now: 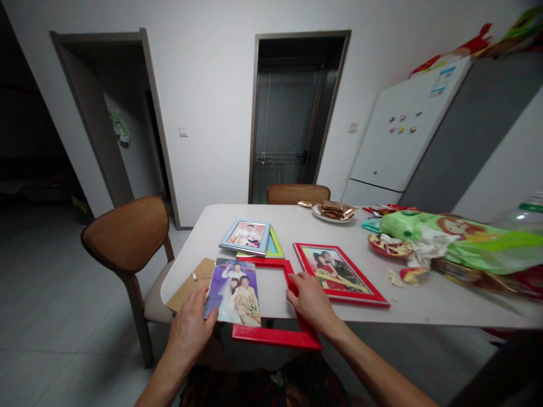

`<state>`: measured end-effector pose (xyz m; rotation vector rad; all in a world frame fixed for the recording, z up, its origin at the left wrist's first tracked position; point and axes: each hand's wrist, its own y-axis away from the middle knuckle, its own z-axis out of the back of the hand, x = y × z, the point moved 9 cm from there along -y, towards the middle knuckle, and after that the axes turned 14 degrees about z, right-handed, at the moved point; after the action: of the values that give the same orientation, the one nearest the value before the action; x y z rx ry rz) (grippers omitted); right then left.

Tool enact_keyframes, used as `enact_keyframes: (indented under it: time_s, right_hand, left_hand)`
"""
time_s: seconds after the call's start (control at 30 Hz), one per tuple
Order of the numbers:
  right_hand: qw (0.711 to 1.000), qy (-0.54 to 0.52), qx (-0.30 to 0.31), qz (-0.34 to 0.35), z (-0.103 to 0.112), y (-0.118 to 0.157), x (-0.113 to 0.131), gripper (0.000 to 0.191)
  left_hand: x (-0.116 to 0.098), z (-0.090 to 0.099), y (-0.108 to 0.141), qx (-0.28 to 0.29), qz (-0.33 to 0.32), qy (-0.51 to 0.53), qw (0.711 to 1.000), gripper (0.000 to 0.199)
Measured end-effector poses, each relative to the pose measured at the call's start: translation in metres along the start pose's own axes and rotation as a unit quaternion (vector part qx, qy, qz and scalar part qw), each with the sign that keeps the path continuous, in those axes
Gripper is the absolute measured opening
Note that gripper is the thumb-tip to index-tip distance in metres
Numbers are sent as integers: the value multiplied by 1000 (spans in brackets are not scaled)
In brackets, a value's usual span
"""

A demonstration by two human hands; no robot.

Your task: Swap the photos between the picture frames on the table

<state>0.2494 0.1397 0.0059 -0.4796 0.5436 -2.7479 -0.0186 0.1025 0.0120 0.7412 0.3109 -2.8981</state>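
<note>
My left hand [193, 317] grips a photograph [236, 293] by its lower left edge, thumb on the front. The photo overlaps the left part of an empty red picture frame [276, 337]. My right hand [311, 298] is closed around the right side of that frame, whose lower edge juts past the table's front. Under my left hand lies a brown backing board [184, 290] with a small metal fitting. A framed photo with a red border [360, 298] lies to the right. Beyond the photograph, a blue frame [228, 244] rests on a green one [276, 244].
On the white table [292, 220], a plate [339, 219] of gold-wrapped packets stands at the back. Fruit pieces [413, 275], crumpled tissue and a green plastic bag [483, 243] cover the right. Wooden chairs [131, 237] stand left and behind; a fridge [394, 124] is at the back right.
</note>
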Motion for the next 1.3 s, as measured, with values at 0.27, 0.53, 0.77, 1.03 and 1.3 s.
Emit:
enact_keyframes:
  time_s: [0.27,0.53,0.77,1.03,1.3]
  right_hand:
    - [936,-344,27,-65,-47,-13,43,45]
    - [838,-524,6,-151,-76,-23,49,68]
    - [759,-633,-90,-123,-36,-33,85,70]
    - [741,-635,-49,-211,-33,-13,74,38]
    - [688,-674,-131,-232,-34,3,25,31]
  left_hand:
    - [-30,-17,18,23,-115,-46,992,49]
    - [-31,-39,20,78,-118,-49,989,61]
    - [-42,-24,12,22,-169,79,982,55]
    - [-26,-6,-1,20,64,520,851,36]
    - [-63,-53,11,171,61,646,741,46]
